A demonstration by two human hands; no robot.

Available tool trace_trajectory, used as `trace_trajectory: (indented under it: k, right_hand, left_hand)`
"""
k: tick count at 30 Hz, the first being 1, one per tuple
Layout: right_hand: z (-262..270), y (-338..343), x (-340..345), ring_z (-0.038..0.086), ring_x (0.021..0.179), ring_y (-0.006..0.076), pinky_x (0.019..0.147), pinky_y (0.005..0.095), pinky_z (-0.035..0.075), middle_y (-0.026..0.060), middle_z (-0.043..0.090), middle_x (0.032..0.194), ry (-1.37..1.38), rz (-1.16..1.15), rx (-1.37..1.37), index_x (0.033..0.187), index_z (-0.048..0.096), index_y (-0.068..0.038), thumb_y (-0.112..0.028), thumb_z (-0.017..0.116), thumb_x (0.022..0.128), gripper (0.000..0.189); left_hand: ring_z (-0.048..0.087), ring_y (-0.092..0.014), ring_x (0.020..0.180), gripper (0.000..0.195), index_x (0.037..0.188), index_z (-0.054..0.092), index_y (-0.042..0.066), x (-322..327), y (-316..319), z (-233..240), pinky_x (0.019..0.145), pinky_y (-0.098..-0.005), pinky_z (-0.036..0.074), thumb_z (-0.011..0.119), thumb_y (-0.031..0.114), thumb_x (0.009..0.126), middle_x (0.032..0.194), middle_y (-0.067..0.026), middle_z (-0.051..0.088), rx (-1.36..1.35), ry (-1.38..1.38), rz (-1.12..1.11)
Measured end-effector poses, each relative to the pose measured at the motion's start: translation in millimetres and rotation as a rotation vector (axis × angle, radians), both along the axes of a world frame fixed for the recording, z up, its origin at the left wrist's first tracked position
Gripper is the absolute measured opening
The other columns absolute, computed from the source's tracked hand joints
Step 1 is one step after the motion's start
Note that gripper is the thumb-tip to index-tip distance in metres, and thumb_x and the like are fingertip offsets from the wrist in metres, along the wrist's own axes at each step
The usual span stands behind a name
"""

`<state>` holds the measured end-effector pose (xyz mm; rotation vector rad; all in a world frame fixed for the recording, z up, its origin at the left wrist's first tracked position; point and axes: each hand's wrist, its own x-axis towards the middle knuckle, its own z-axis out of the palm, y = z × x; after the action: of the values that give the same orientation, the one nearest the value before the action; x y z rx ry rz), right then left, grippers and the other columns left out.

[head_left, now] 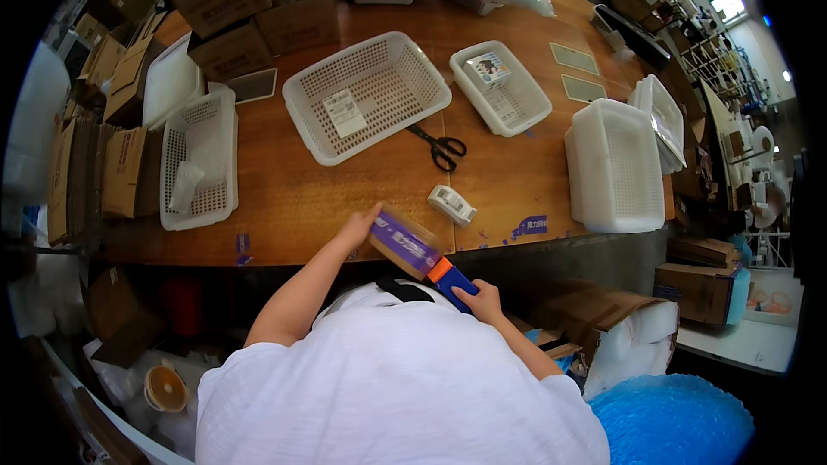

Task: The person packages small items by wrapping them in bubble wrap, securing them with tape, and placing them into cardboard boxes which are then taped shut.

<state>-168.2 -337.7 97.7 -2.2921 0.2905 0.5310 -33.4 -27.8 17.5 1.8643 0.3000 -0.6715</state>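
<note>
A small cardboard box (pixel 413 223) is tilted at the table's front edge, close to my body. Purple printed packing tape (pixel 404 242) runs along its face. My left hand (pixel 362 229) grips the box at its far left end. In my right hand (pixel 479 300) is a blue and orange tape dispenser (pixel 453 283), its orange end against the near right end of the box. A white desktop tape dispenser (pixel 452 205) stands on the table just beyond the box. Farther off, black-handled scissors (pixel 446 150) lie with their blades partly under a large white basket.
The large perforated basket (pixel 387 154) holds a label slip (pixel 344 113). A smaller basket (pixel 533 117) contains a printed box (pixel 488 69). Nested white baskets (pixel 585 174) stand right; another basket (pixel 231 161) stands left. Blue bubble wrap (pixel 672 423) is at lower right.
</note>
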Motion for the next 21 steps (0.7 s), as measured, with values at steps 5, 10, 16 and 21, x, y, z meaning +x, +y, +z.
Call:
trace_trajectory:
  k: [5,10,16,21]
  right_hand:
    - [97.7,49.0,46.4,0.061,0.062,0.0318,0.056,0.0382,0.049,0.0172,0.062,0.066,-0.117,0.261,-0.238,0.072,0.063,-0.001,-0.044,0.068,0.071,0.044]
    - [109.4,84.1,63.6,0.061,0.060,0.0317,0.055,0.0395,0.048,0.0152,0.061,0.065,-0.193,0.373,-0.321,0.070,0.059,-0.003,-0.045,0.064,0.074,0.042]
    - [75.7,76.9,60.8,0.062,0.066,0.0289,0.058,0.0392,0.048,0.0135,0.063,0.070,-0.088,0.485,-0.391,0.074,0.062,-0.004,-0.039,0.065,0.071,0.036]
    - [49.8,24.1,91.7,0.059,0.066,0.0363,0.058,0.0449,0.046,0.0187,0.059,0.067,-0.352,-0.003,-0.516,0.072,0.052,-0.003,-0.038,0.060,0.079,0.037]
  left_hand:
    - [0.059,-0.038,0.084,0.056,0.092,0.060,-0.001,-5.2,19.5,-35.4,0.078,-0.0414,0.045,0.044,0.052,0.086,0.087,-0.0220,0.062,0.428,-0.133,0.045]
    - [0.055,-0.038,0.079,0.043,0.087,0.055,0.001,-5.1,57.7,-76.0,0.074,-0.0454,0.044,0.047,0.044,0.088,0.086,-0.0193,0.056,0.757,-0.317,0.027]
    - [0.044,-0.033,0.106,0.033,0.106,0.051,0.002,2.9,28.3,73.2,0.091,-0.0416,0.036,0.048,0.031,0.089,0.112,-0.0184,0.047,0.392,-0.749,0.238]
    - [0.022,-0.035,0.131,0.072,0.129,0.043,0.019,-18.3,-15.2,136.1,0.106,-0.0530,0.012,0.061,0.056,0.071,0.137,-0.0139,0.032,0.445,-0.949,-0.784]
